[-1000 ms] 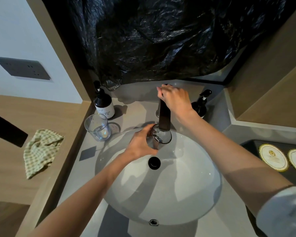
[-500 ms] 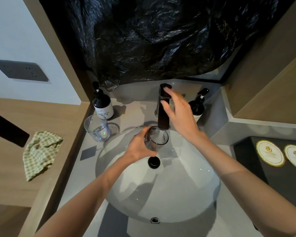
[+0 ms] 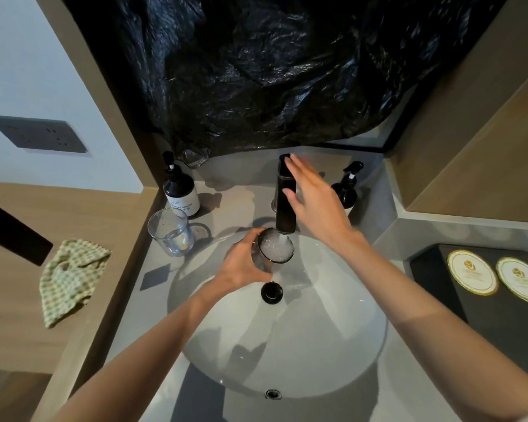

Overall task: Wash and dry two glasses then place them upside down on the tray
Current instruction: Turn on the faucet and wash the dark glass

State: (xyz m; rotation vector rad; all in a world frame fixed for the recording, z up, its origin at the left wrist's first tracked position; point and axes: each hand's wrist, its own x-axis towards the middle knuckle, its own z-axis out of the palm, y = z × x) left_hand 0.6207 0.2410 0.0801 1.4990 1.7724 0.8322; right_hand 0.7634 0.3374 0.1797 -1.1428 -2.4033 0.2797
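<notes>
Glass (image 3: 276, 248) sits mouth-up under the running tap (image 3: 285, 205), over the basin (image 3: 333, 345) so overflow drains; the left hand (image 3: 240, 268) grips its side, fingers curled round it. The right hand (image 3: 316, 199), fingers straight and holding nothing, is just beside the tap. The second glass (image 3: 171, 231) stands left of the basin on the counter (image 3: 241, 205); the tray (image 3: 433, 269) lies right, with the basin between.
</notes>
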